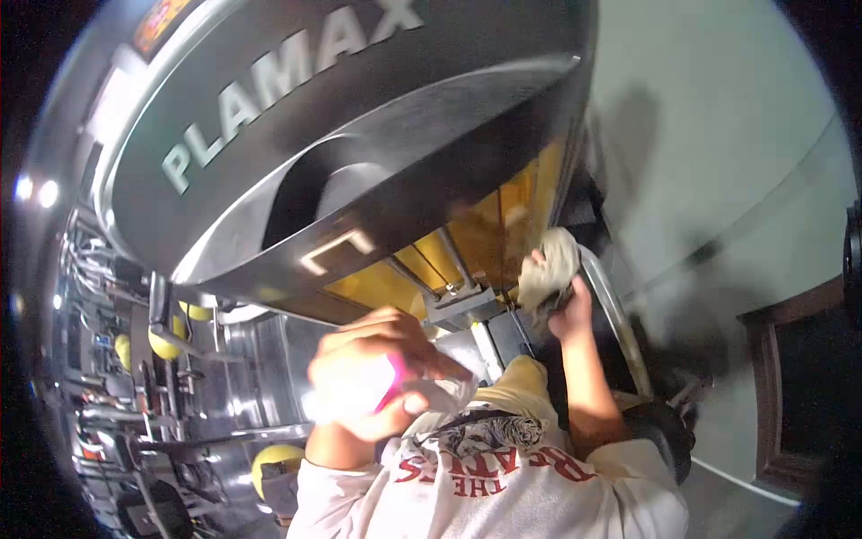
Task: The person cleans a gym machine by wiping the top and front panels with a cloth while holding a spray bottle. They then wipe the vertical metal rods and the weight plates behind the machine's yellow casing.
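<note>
My left hand [364, 373] is closed around what looks like a spray bottle [452, 393], pale with a bright pink part; glare and my fingers hide much of it. It is in front of my chest, below the lower edge of a dark gym machine [350, 180] lettered PLAMAX. Over on the right, my right hand [573, 310] grips a crumpled greyish-beige cloth [549, 269]. The cloth is near the machine's amber panel [516, 211] and a curved metal tube [611, 314].
A pale wall [718, 135] rises to the right, with a dark brown frame [768, 404] low on it. Leftward are several gym machines and yellow round pads [166, 337]. Metal rods [456, 259] and a weight carriage [460, 305] sit below the machine's cover.
</note>
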Demonstrator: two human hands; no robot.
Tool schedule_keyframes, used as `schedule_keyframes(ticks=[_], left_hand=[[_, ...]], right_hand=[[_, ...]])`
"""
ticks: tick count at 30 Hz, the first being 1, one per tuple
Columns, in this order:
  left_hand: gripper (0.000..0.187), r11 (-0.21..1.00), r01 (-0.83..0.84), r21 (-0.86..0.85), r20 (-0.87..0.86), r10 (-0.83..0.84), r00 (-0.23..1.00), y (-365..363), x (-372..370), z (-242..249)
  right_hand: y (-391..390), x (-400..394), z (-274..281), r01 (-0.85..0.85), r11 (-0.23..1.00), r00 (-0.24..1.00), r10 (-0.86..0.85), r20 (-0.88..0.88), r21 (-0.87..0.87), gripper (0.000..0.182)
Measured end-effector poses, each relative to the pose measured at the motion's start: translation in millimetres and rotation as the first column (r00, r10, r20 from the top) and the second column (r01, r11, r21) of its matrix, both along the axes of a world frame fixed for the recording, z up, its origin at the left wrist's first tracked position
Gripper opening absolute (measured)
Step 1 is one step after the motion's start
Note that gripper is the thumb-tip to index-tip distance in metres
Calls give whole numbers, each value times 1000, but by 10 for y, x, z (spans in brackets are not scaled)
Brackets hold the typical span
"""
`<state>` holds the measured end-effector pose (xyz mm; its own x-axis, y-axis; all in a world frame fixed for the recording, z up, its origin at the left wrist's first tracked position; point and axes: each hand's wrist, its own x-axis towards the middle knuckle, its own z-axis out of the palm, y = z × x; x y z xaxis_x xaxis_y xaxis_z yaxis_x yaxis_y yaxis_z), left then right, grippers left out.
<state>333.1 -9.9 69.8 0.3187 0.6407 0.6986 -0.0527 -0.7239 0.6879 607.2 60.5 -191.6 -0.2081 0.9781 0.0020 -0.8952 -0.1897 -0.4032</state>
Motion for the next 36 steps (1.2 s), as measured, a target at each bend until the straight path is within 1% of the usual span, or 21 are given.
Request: schedule_keyframes(ticks=[1,3,4,5,6,7,8,11,12,13,14,16,19,20,23,24,27,31,32,35,36], left_hand=[[20,995,28,-95,4,-28,1000,-100,-187,-262],[32,861,-1,-509,220,131,967,-443,-454,-829],[30,823,-22,-567,250,197,948,-565,-579,-979],[27,781,-37,-624,275,264,924,-679,-726,-1100],[25,729,-46,-683,294,332,896,-762,-883,-1219],[36,751,-20,-659,354,334,873,-807,-1050,-1361],[40,738,-122,-663,299,411,861,-838,-1150,-1485],[44,676,-374,-635,97,550,830,-806,-1385,-1693],[44,664,-452,-595,69,603,795,-786,-1369,-1702],[41,656,-580,-483,0,662,750,-731,-1366,-1782],[40,672,-616,-411,-47,660,750,-691,-1381,-1824],[40,714,-634,-297,-90,640,763,-601,-1392,-1755],[36,750,-642,-163,-126,629,767,-468,-1480,-1743],[35,739,-662,-126,-143,646,749,-439,-1503,-1687],[33,717,-695,-61,-161,680,716,-387,-1545,-1474],[33,718,-692,-71,-153,678,719,-388,-1560,-1444],[32,733,-680,-15,-116,674,730,-403,-1616,-1408],[33,690,-721,57,-91,723,685,-507,-1625,-1336],[33,693,-720,50,-82,721,688,-527,-1642,-1371],[32,695,-716,59,-65,719,692,-586,-1718,-1433],[30,696,-713,77,-71,718,693,-629,-1747,-1408]], right_hand=[[-168,-71,-55,-17,998,1000,17,9,-56,62],[-424,-184,-294,-83,986,995,75,-62,-144,61],[-523,-263,-382,-100,987,994,103,20,-125,72],[-593,-340,-459,-159,964,987,157,-25,-213,69],[-671,-398,-535,-202,961,979,201,-24,-191,68],[-753,-526,-477,-246,954,969,245,-24,-170,67],[-848,-684,-192,-256,934,966,241,-90,-249,65],[-797,-892,-396,-429,899,870,384,-308,-90,64],[-807,-966,-314,-361,916,930,339,-144,-173,59],[-797,-1027,-170,-394,912,915,377,-146,-112,63],[-794,-1097,-61,-425,904,898,413,-149,-51,68],[-804,-1217,-33,-476,879,865,475,-164,37,78],[-889,-1430,241,-441,897,897,440,-37,-24,81],[-898,-1476,181,-468,884,878,467,-108,14,83],[-1009,-1605,143,-384,914,923,383,-33,-134,84],[-1032,-1629,127,-429,895,900,412,-145,-120,74],[-1053,-1642,-33,-446,879,890,456,24,-168,79],[-948,-1625,-389,-352,864,830,465,308,-359,52],[-933,-1736,-231,-293,876,826,434,360,-384,38],[-762,-2076,-97,-112,968,747,233,623,-226,33],[-668,-2194,0,-32,986,669,142,729,-163,33]])
